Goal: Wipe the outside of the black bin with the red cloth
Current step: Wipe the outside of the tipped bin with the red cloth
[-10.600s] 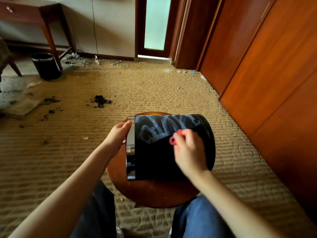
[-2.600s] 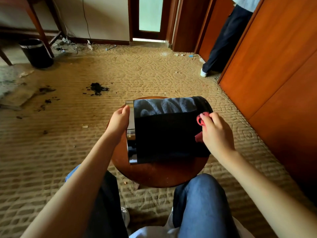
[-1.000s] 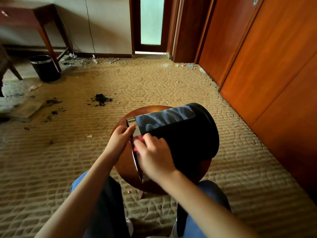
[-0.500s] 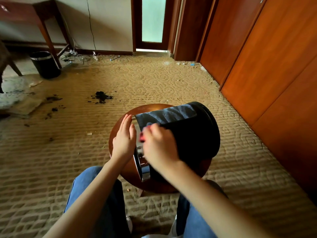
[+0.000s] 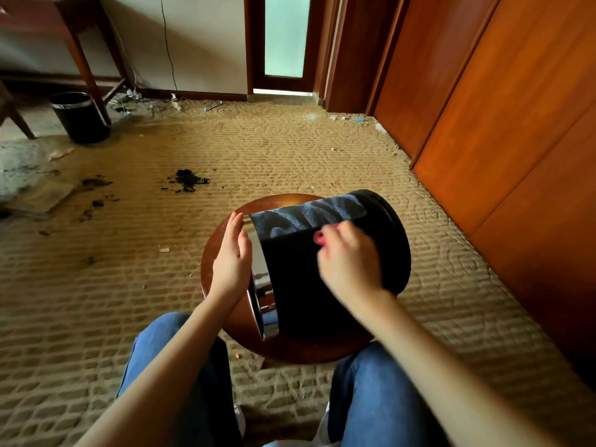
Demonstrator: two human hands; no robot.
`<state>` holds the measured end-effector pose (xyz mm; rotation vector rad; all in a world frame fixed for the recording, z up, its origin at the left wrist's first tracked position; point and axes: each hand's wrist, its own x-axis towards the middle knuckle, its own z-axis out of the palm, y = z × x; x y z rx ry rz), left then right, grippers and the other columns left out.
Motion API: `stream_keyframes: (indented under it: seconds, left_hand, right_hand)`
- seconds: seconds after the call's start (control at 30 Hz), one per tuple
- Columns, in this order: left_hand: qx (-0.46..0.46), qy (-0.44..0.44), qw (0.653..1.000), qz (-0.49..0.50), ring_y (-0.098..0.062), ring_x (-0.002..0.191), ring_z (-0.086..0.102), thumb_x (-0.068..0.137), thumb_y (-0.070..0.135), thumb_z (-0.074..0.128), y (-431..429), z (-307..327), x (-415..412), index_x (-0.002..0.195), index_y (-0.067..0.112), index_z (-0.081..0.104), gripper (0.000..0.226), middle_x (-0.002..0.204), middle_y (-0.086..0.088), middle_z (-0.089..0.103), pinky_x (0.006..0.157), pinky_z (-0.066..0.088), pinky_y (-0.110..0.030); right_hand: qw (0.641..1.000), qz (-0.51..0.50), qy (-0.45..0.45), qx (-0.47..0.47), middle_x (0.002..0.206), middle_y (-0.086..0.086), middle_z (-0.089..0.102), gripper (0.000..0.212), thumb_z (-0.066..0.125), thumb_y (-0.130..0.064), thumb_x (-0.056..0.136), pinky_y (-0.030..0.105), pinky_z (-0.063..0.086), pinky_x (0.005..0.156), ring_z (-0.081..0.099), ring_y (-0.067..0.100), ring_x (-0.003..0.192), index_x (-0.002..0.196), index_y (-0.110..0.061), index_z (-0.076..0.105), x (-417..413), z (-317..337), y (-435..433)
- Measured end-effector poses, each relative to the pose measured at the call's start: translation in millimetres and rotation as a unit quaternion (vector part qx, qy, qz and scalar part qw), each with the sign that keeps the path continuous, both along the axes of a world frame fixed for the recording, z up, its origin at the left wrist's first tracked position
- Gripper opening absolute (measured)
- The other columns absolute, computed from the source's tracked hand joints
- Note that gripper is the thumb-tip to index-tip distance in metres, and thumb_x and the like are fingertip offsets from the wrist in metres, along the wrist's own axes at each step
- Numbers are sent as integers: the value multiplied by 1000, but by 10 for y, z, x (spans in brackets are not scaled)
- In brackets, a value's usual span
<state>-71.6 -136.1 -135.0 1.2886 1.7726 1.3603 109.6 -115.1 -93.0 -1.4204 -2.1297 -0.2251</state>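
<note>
Head view: the black bin [image 5: 306, 285] is seen lying on its side on the round wooden bench [image 5: 296, 350], with its chrome rim [image 5: 259, 285] turned left and its base turned right, seemingly past the bench's edge. The red cloth [image 5: 319, 237] is bunched in the right hand [image 5: 350, 262], whose fingers are curled round it and pressed on the bin's upper side. Only a scrap of red is visible, and the hand is blurred. The left hand [image 5: 230, 262] is held flat, fingers straight, against the rim end, gripping nothing.

The bin is judged light, stiff and hollow, with a round wall that can easily roll. It is best steadied at the rim, as here, or at the base. The chrome band is probably slick, the textured wall less so. The cloth is soft and best wadded in the palm.

Little spare bench is seen around the bin, so hard strokes rightward could push it off. Open carpet [image 5: 290, 150] is seen ahead and left; wooden doors [image 5: 500, 124] stand near on the right.
</note>
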Motion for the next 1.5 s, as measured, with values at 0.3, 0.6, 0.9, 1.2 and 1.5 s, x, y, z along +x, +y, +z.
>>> stream_keyframes:
  seconds: [0.3, 0.6, 0.9, 1.2, 1.5]
  left_hand:
    - [20, -11, 1000, -10, -6, 142, 22, 95, 42, 28, -32, -20, -11, 149, 22, 30, 57, 157, 5, 27, 117, 18, -31]
    - [16, -16, 1000, 0, -10, 142, 25, 104, 28, 30, -18, -12, -13, 149, 25, 29, 45, 156, 6, 28, 114, 19, -32]
    - [9, -2, 1000, 10, -8, 141, 26, 87, 45, 28, -90, 11, 25, 147, 28, 33, 62, 156, 10, 28, 118, 21, -42]
    - [-6, 14, 998, 56, -15, 136, 37, 97, 23, 37, -64, 110, 136, 139, 23, 42, 43, 149, 4, 39, 112, 28, -52]
    - [-2, 38, 996, 75, -16, 137, 36, 99, 21, 37, -91, 133, 188, 137, 22, 45, 39, 150, 4, 39, 113, 25, -53]
  right_hand:
    - [989, 141, -30, 19, 83, 8, 63, 35, 45, -23, 87, 35, 52, 51, 62, 27, 62, 110, -10, 68, -75, -70, -202]
    - [996, -28, 76, 47, 71, 4, 58, 38, 39, -31, 98, 28, 39, 49, 50, 20, 56, 80, -6, 61, 1169, 636, 15]
    - [915, -127, 379, -52, 60, -7, 50, 27, 64, -22, 88, 11, 33, 44, 48, 1, 47, 65, -18, 50, 1294, 758, 163]
    - [938, -101, 301, -142, 72, 0, 59, 20, 63, -24, 88, 19, 39, 49, 57, 15, 54, 92, -11, 48, 1047, 549, 403]
    - [988, -57, 77, -123, 104, 13, 62, 18, 54, -7, 92, 34, 41, 76, 57, 31, 97, 107, -6, 63, 852, 429, 743]
